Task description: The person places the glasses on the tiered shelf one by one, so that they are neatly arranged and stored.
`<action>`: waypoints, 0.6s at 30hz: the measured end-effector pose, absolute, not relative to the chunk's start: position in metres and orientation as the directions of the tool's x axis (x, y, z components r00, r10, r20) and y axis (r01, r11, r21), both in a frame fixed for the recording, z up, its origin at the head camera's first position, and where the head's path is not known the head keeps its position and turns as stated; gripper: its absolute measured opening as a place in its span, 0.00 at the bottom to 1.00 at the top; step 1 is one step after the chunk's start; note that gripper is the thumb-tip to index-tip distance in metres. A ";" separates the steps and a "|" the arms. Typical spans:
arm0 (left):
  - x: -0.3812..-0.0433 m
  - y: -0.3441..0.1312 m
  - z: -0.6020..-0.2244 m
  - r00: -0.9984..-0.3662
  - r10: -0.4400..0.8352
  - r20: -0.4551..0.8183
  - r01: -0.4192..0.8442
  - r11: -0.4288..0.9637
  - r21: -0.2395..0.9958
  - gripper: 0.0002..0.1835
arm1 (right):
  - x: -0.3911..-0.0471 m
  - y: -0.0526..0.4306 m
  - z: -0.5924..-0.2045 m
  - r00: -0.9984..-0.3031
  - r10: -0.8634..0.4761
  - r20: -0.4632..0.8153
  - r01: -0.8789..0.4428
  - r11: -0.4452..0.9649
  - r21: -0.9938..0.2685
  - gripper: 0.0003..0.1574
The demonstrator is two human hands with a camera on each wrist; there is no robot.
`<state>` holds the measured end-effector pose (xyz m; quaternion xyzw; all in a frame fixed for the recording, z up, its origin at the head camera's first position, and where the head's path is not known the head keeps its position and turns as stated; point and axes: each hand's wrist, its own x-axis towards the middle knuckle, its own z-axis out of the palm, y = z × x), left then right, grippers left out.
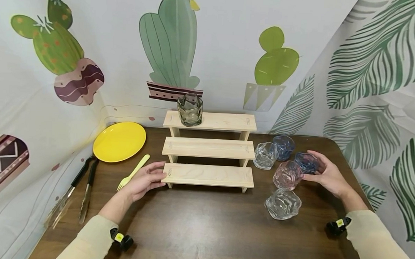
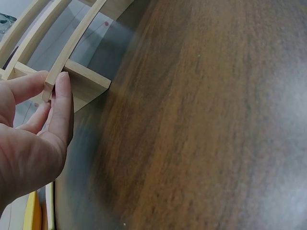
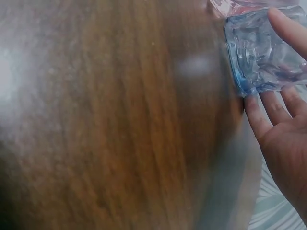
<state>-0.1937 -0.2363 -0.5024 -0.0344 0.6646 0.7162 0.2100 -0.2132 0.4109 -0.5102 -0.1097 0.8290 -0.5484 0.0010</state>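
Observation:
My left hand [image 1: 143,182] pinches the left end of the lowest step of a three-tier wooden rack [image 1: 209,175]; in the left wrist view, thumb and fingers lie on opposite faces of the board [image 2: 61,60]. At the right, my right hand [image 1: 327,176] holds a blue glass [image 1: 307,162], thumb on one side and fingers on the other. A pink glass [image 1: 287,175] is right beside it. Around these stand a second blue glass [image 1: 283,147], a clear glass [image 1: 266,155] and another clear glass [image 1: 283,204] nearer the front. A grey-green glass [image 1: 189,110] sits on the rack's top step.
On the left lie a yellow plate [image 1: 120,142], a pale yellow fork [image 1: 133,173] and black-handled tongs [image 1: 86,186]. A printed cloth [image 1: 225,49] hangs behind the brown table [image 1: 203,229], whose right edge runs close past my right hand.

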 end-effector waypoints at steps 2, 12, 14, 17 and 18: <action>-0.194 -0.236 -0.502 -0.909 0.256 -0.328 -0.346 -0.027 0.938 0.36 | -0.213 0.412 -0.510 -0.973 -0.184 0.137 -0.195 0.349 -0.916 0.54; -0.194 -0.236 -0.500 -0.907 0.262 -0.329 -0.350 -0.033 0.936 0.36 | -0.211 0.413 -0.511 -0.978 -0.155 0.141 -0.190 0.372 -0.909 0.50; -0.194 -0.236 -0.500 -0.906 0.264 -0.331 -0.351 -0.034 0.936 0.36 | -0.211 0.413 -0.511 -0.979 -0.153 0.137 -0.186 0.375 -0.908 0.50; -0.194 -0.236 -0.501 -0.906 0.263 -0.332 -0.352 -0.030 0.936 0.36 | -0.211 0.412 -0.510 -0.980 -0.150 0.131 -0.179 0.381 -0.907 0.50; -0.194 -0.236 -0.501 -0.906 0.262 -0.332 -0.351 -0.029 0.936 0.36 | -0.211 0.412 -0.510 -0.980 -0.150 0.130 -0.178 0.386 -0.905 0.51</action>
